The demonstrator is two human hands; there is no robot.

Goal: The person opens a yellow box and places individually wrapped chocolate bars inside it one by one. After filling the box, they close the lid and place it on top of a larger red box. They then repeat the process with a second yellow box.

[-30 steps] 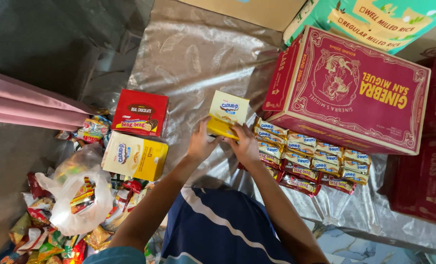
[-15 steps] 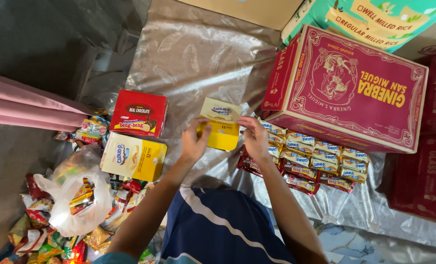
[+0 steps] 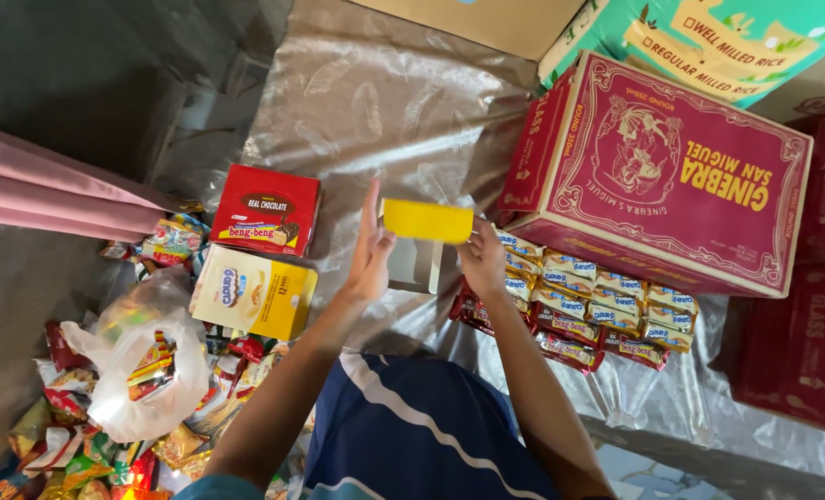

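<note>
Taking the small yellow carton (image 3: 427, 220) as the landmark: nearest the camera, below it, lies a lap in dark blue cloth with white stripes (image 3: 412, 421), and both forearms rise from there toward the carton. Down to its lower left a white plastic bag (image 3: 144, 370) sits amid a heap of loose snack wrappers (image 3: 79, 454). To its left, a little closer than the carton, a pale yellow snack box (image 3: 255, 292) lies flat, and just beyond that a red chocolate-bar box (image 3: 266, 210). To its lower right, stacked rows of wrapped snack bars (image 3: 584, 310) lie packed side by side, touching the base of a large maroon cardboard case (image 3: 658, 176) that stands just right of the carton. All of this rests on a silvery sheet (image 3: 375, 102), which spreads out bare beyond the carton. Farther off, past the maroon case, a green rice sack (image 3: 709, 37) lies. The left hand (image 3: 370, 250) is mostly spread, fingers extended upward, its thumb pressed to the carton's left end. The right hand (image 3: 483, 259) is curled, pinching the carton's right end. The carton hangs lifted between them above the sheet, its grey open flap drooping beneath.
</note>
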